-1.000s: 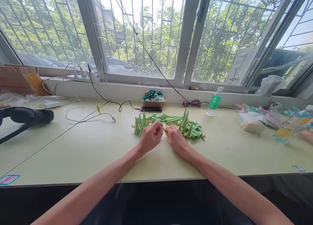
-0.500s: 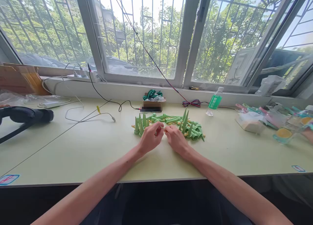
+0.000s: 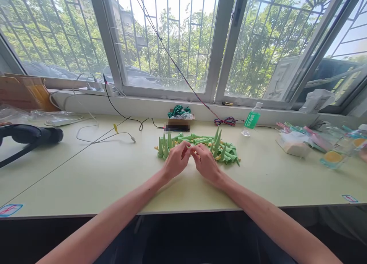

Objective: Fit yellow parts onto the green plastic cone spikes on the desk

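Note:
My left hand and my right hand meet fingertip to fingertip above the table, both closed in a pinch. Between the fingertips shows a tiny bit of pale green, too small and covered to name. Just left of my left hand, several green cone-shaped pieces stand upright. More tall green cones rise beside my right hand, next to a heap of hollow green tubes with small yellow bits among them. Further green tubes lie behind my hands.
A small cardboard box with dark green wrapping stands behind the pile. To the right are a water bottle, a tissue pack and a clear cup. At left lie a cable and a black headset.
My right hand's fingers have shifted slightly up and left, so both sets of fingertips now touch or nearly touch. The green pieces on the table have stayed put.

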Demonstrator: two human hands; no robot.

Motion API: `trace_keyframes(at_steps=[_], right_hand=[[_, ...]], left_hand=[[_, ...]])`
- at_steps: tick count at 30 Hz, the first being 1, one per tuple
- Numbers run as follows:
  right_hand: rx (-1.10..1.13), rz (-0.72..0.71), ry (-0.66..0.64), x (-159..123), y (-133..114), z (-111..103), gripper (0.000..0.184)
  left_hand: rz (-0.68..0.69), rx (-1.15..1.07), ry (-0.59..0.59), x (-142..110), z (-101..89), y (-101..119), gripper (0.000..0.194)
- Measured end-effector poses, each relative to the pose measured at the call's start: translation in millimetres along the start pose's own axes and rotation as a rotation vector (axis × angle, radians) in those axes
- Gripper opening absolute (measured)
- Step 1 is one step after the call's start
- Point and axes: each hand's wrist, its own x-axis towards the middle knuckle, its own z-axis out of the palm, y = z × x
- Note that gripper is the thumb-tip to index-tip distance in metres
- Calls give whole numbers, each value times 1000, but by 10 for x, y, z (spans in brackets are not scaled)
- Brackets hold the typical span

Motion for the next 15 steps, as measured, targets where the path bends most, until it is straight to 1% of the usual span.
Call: trace_keyframes(at_steps=[8, 15], right_hand=[[70, -35, 52, 13, -14, -11, 19], [129, 25, 63, 7, -19, -24, 19]], left_hand=[[-1, -2, -3, -3, -6, -7, 16], [-11, 1, -33, 0, -19, 0, 19]])
